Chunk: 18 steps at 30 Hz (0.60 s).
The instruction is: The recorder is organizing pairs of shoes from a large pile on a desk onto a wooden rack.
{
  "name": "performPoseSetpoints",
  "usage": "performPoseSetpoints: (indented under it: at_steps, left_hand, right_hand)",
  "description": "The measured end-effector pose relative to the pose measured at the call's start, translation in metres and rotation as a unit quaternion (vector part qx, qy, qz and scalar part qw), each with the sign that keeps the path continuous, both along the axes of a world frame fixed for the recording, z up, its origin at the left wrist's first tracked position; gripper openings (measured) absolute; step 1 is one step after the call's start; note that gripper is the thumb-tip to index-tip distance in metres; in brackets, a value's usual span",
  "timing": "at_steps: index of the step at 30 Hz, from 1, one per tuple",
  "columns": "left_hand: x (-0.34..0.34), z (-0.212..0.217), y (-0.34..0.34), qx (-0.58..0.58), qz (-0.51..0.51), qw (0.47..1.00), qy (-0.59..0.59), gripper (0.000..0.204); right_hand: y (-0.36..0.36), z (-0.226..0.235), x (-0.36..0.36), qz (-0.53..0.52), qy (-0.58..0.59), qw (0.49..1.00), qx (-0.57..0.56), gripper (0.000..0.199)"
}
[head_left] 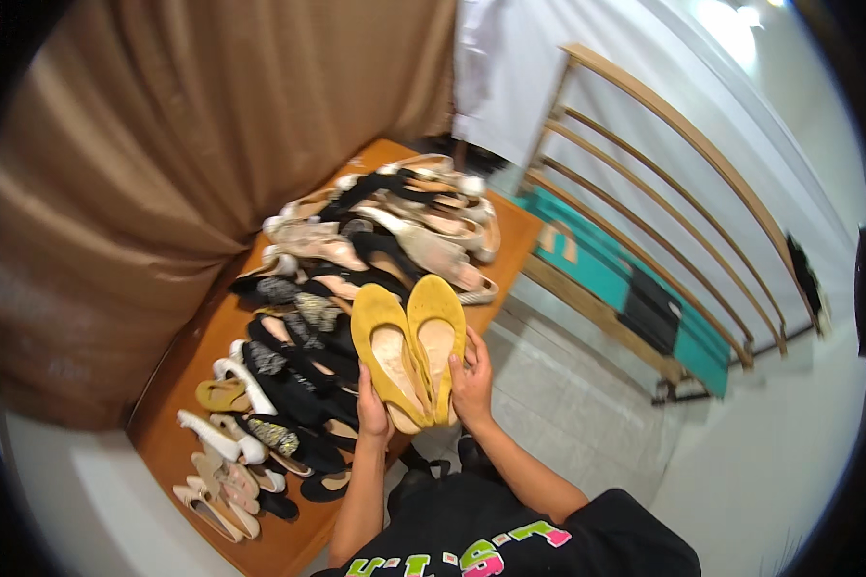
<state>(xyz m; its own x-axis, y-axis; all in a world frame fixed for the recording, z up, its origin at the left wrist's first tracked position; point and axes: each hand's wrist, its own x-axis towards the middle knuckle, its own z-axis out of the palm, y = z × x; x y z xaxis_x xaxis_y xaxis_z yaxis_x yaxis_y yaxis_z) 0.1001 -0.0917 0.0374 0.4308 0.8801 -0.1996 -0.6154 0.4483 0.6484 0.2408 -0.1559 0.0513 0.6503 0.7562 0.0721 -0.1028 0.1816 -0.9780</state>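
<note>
A pair of yellow flat shoes (pixel 376 306) is held up side by side in front of me, toes pointing away and pale insoles showing. My left hand (pixel 373 409) grips the outer side of the left shoe near its heel. On the other side, my right hand (pixel 472 382) is wrapped round the outer edge of the right shoe. Both shoes are above the near right edge of an orange-brown table (pixel 510 231). Beyond and left of them lie many flat shoes in black (pixel 298 447), white (pixel 245 385) and beige (pixel 322 248), crowded together.
Another yellow shoe (pixel 223 394) lies at the table's left side. A brown curtain (pixel 164 144) hangs along the far left. To the right stands a wooden rack (pixel 664 173) with teal boxes (pixel 587 250) along its base, above a grey tiled floor (pixel 568 385).
</note>
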Motion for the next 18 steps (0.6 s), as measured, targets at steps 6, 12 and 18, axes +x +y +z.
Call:
performPoseSetpoints:
  at_steps: [6,12,18]
  left_hand:
    - [0.114,-0.015,-0.043,0.028,-0.152,0.988,-0.003,0.054]
    - [0.243,0.019,-0.147,0.077,-0.347,0.934,0.027,0.051]
    - [0.348,0.018,-0.283,0.044,-0.402,0.914,0.04,0.053]
  right_hand:
    - [-0.091,0.023,0.074,-0.204,0.012,0.979,-0.003,0.05]
    - [-0.233,0.038,0.162,-0.359,0.01,0.933,-0.008,0.045]
    - [-0.371,0.042,0.237,-0.442,-0.013,0.897,-0.011,0.043]
